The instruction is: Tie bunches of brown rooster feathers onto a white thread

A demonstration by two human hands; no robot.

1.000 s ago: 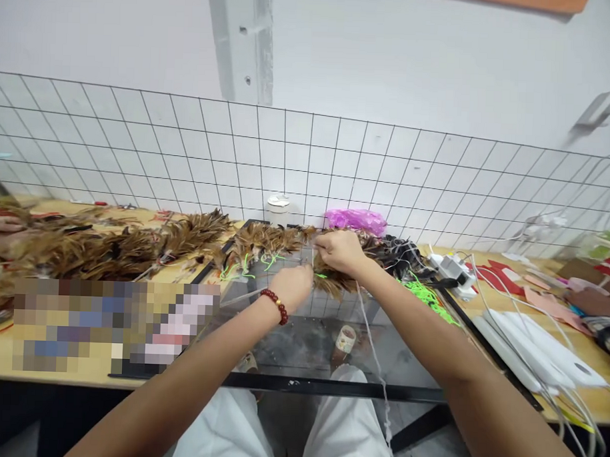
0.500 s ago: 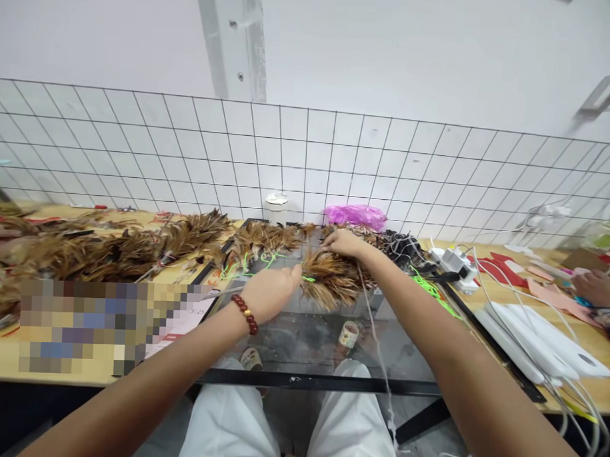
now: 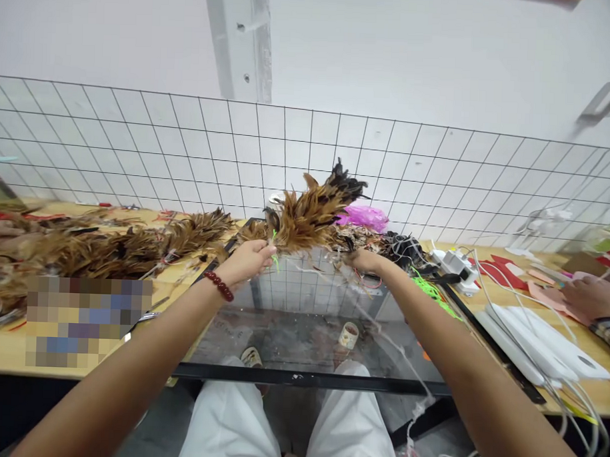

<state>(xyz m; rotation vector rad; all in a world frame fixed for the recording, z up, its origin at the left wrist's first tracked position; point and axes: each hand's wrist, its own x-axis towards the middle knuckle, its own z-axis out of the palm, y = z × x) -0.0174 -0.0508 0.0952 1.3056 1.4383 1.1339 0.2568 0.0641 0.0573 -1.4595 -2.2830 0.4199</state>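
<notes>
My left hand (image 3: 251, 260) pinches the tied end of a brown feather bundle (image 3: 308, 222). Bright green string (image 3: 275, 254) shows at its fingertips. The bundle tilts up and away to the right, its tip of black feathers (image 3: 345, 182) standing before the wire grid. To the right, my right hand (image 3: 364, 260) reaches low to a heap of loose feathers (image 3: 357, 236) beyond the glass tabletop (image 3: 291, 328). Its fingers look closed, but their tips are blurred and what they grip is unclear. A whitish string (image 3: 398, 348) trails from near that hand over the table's front edge.
More brown feather bundles (image 3: 109, 251) cover the wooden table at left. A pink plastic bag (image 3: 368, 219) lies at the back. On the right are a power strip (image 3: 454, 264), white flat devices (image 3: 541, 343) with cables, red paper (image 3: 503, 272) and another person's hand (image 3: 593, 298).
The feather bundle has risen off the glass in my left hand, its far end swung upward. My right hand has left the bundle and moved slightly right and down. The co-worker's hand at right has shifted.
</notes>
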